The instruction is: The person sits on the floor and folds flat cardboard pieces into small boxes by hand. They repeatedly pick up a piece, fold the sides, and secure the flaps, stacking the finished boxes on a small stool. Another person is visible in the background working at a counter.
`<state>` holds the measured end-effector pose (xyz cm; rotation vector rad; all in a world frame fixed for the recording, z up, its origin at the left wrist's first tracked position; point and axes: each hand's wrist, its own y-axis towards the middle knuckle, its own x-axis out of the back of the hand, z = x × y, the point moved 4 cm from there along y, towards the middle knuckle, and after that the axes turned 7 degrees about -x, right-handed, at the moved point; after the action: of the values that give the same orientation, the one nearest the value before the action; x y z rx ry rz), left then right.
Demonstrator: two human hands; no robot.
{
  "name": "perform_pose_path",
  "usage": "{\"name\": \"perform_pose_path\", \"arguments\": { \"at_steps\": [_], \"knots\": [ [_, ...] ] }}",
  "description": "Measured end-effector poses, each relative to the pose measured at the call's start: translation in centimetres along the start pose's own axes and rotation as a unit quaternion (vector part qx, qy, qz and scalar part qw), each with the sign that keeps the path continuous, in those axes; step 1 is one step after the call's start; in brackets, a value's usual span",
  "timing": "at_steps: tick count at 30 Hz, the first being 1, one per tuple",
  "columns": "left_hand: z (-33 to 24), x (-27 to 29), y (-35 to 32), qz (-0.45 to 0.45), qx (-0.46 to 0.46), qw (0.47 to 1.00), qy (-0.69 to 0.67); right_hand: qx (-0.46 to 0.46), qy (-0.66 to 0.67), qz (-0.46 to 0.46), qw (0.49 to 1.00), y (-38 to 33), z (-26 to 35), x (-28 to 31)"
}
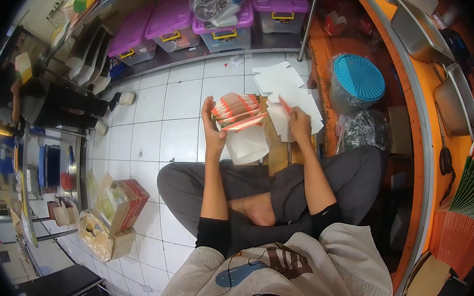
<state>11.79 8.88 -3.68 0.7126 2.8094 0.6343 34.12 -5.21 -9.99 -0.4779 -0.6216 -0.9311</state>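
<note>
My left hand (213, 132) is wrapped around the left side of a nested stack of paper food boxes (239, 110) with red-and-white edges. Under the stack's near end lies a white paper piece (248, 145), perhaps a bag or an open box. To the right, my right hand (300, 125) is closed with a small red-edged paper piece (284, 103) at its fingertips; its full shape is hidden. Beneath that hand, flat white cardboard blanks (278, 79) lie in an overlapping pile. Part of a wooden board (277, 158) shows between the stack and the pile.
Purple-lidded storage bins (171, 31) line a low shelf ahead. A blue-lidded tub (359, 80) stands on the right, beside an orange counter (413, 100) carrying metal pans. Cardboard boxes (124, 200) sit on the tiled floor at left. Another person (57, 100) stands at far left.
</note>
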Motion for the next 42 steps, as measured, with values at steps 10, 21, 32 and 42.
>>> {"name": "perform_pose_path", "arguments": {
  "at_steps": [10, 21, 32, 42],
  "knots": [
    [0.3, -1.6, -1.5, -0.04, 0.035, 0.997, -0.054, 0.083, 0.275, -0.315, 0.905, -2.4, 4.6, 12.2],
    [-10.9, 4.7, -7.4, -0.031, -0.089, 0.983, -0.158, 0.564, 0.297, 0.06, 0.768, -19.8, 19.4, 11.0],
    [-17.2, 8.8, -13.9, -0.237, 0.009, 0.968, 0.081, 0.35, 0.269, 0.059, 0.896, -20.0, 20.6, 4.9],
    [-16.1, 10.5, -14.3, -0.069, 0.177, 0.937, 0.293, 0.45, 0.165, 0.043, 0.877, -24.5, 21.1, -0.3]
  ]
}}
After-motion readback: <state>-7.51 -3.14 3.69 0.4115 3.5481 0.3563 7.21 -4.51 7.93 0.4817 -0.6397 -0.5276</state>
